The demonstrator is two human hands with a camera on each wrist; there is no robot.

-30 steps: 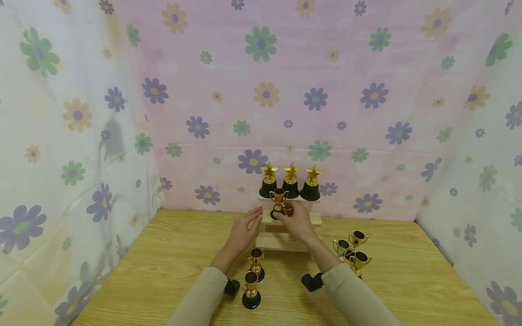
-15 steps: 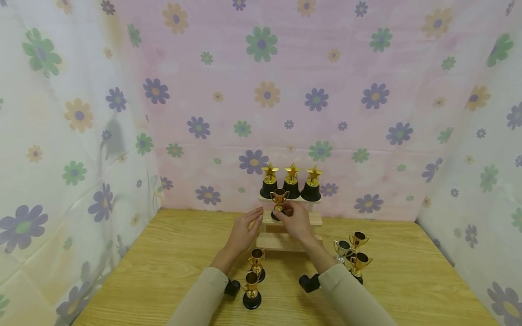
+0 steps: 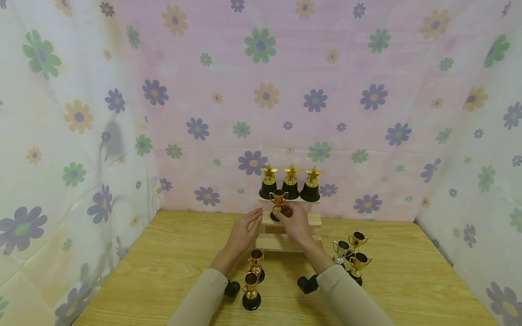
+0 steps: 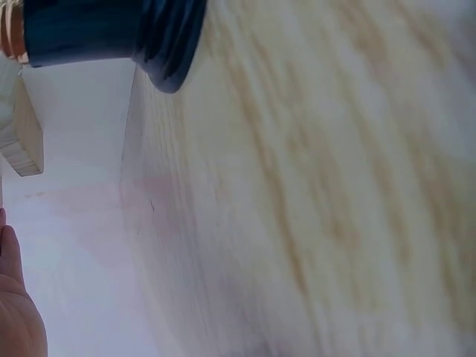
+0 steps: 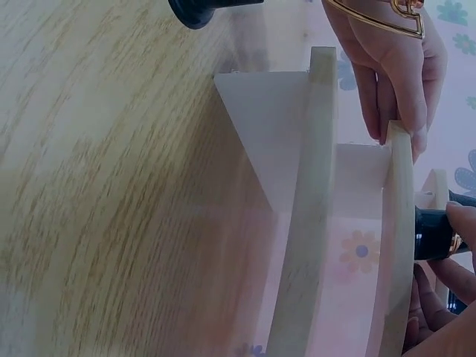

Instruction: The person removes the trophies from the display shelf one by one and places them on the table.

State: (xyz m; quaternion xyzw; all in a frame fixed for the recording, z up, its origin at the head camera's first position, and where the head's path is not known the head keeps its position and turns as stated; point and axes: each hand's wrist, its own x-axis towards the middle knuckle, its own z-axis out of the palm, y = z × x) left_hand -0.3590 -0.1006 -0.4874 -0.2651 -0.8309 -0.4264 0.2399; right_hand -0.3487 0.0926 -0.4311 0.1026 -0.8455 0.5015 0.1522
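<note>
Patterned cloth (image 3: 346,45) fills the upper frame behind a wood-grained desk (image 3: 183,256), which spans the lower half. Right of centre on the desk, a stepped wooden stand (image 3: 279,243) bears three star trophies (image 3: 291,184) in a row on its top tier. The left hand (image 3: 240,233), fingers straight and close together, touches the left end of the middle tier; the right hand (image 3: 297,224) pinches a gold cup trophy (image 3: 278,198) near its black base. That trophy is upright at the left part of the middle tier, its base apparently against the board. The step in hand appears to be the seating of this piece; the next move would call for a level base and a gentle release, clear of the handles. Of the open-mouthed cups, two gold cups (image 3: 251,289) stand at lower centre, while a silver cup (image 3: 339,251) and a gold pair (image 3: 360,262) stand at lower right; their mouths look dark, and no contents can be made out
</note>
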